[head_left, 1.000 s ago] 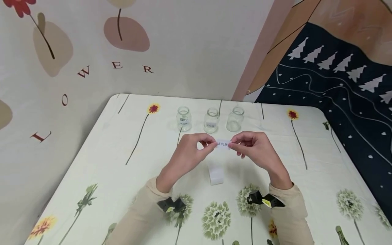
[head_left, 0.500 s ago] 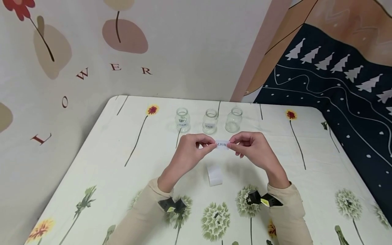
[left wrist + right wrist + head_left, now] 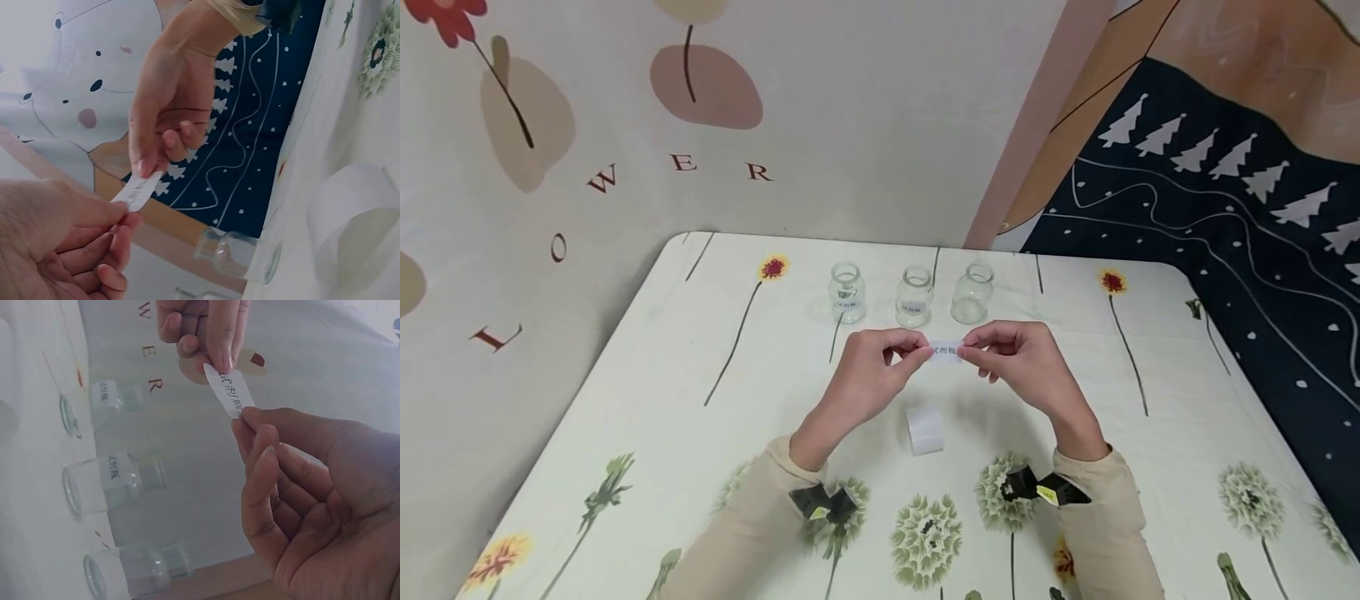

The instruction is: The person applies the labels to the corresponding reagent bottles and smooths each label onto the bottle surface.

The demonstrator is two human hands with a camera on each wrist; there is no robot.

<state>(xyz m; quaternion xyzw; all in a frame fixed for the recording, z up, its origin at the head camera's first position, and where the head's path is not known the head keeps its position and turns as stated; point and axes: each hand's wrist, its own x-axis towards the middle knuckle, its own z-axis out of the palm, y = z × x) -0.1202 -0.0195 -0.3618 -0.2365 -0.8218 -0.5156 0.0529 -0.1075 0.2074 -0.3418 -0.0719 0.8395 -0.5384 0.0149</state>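
Note:
A small white label point(image 3: 945, 351) with dark printed characters is stretched between my two hands above the table. My left hand point(image 3: 872, 375) pinches its left end between thumb and forefinger. At the other end, my right hand point(image 3: 1021, 365) pinches it the same way. Behind the hands stand three clear glass bottles in a row. The left bottle point(image 3: 847, 293) and the middle bottle point(image 3: 914, 297) each bear a printed label, plain in the right wrist view; the right bottle point(image 3: 140, 570) shows none. Below the hands lies a roll of white labels point(image 3: 926, 430).
The table point(image 3: 662, 467) has a white cloth printed with flowers and dandelions. Its back edge meets a pale printed wall hanging point(image 3: 865, 150), and a dark hanging point(image 3: 1187, 200) with white trees borders the right side.
Both hands keep their pinch on the label, which has hardly moved. The view has shifted slightly; bottles and roll stay in place.

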